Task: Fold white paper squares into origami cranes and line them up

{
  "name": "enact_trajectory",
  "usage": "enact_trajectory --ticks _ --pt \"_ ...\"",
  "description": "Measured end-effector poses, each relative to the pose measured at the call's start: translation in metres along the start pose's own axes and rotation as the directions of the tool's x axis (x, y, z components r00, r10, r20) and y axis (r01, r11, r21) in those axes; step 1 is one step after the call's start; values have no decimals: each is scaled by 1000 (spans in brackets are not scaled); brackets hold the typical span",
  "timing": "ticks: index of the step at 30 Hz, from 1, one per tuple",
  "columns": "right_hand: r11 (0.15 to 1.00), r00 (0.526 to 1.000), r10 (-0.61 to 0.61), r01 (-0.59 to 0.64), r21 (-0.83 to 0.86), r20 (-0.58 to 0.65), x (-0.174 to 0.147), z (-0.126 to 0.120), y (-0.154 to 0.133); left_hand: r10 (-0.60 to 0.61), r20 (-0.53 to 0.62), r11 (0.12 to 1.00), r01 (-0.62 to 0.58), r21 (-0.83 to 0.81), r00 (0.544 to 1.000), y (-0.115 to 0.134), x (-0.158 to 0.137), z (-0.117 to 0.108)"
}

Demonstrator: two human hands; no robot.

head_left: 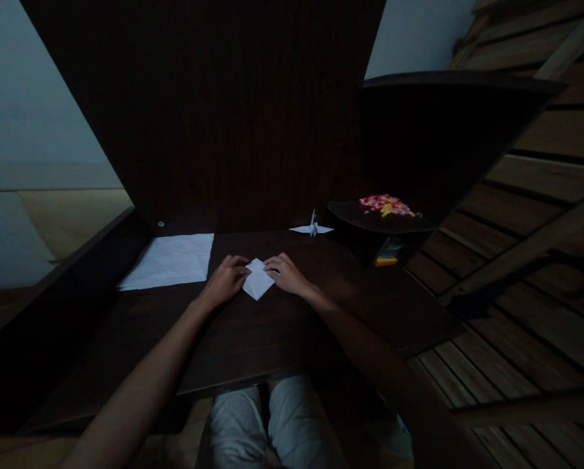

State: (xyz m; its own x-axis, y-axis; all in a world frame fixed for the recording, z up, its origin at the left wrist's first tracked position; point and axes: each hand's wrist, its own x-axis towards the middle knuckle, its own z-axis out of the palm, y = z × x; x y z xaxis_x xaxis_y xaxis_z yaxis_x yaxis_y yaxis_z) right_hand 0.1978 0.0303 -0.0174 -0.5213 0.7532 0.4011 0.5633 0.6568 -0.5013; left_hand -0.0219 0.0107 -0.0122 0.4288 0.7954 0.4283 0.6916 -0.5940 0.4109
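A small white folded paper [257, 281] lies on the dark wooden desk in a diamond shape, one corner pointing toward me. At its left edge my left hand [227, 277] holds it, thumb on top and fingers curled at the side. My right hand [286, 272] pinches the opposite edge in the same way. The undersides of both hands are hidden. Beyond them, near the back panel, stands a white paper crane [313, 228] with its wings spread.
White paper sheets [172, 262] lie at the left of the desk [252, 345]. On a low corner shelf [360, 218] at right sits a heap of small colourful pieces [387, 205], with a yellow-edged item [387, 257] below. A raised side board [77, 273] borders the left.
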Motion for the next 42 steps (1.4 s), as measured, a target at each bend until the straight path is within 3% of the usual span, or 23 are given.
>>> enact_trajectory --ticks 2,6,15,31,42 --pt "1000 999 -7 7 13 43 0 -3 0 27 72 999 -24 -34 997 -2 0 -5" --pt "1000 993 17 -20 25 118 -1 -11 1 -25 146 995 38 -89 989 -1 0 -17" --pt "999 973 46 -50 12 226 -3 -17 5 -82 210 982 114 -149 974 0 0 -30" --pt "999 970 38 -44 17 241 -4 -21 5 -72 193 964 117 -238 979 2 0 -32" --pt "1000 974 29 -29 -4 223 -4 -20 4 -71 211 978 109 -177 975 -1 -2 -31"
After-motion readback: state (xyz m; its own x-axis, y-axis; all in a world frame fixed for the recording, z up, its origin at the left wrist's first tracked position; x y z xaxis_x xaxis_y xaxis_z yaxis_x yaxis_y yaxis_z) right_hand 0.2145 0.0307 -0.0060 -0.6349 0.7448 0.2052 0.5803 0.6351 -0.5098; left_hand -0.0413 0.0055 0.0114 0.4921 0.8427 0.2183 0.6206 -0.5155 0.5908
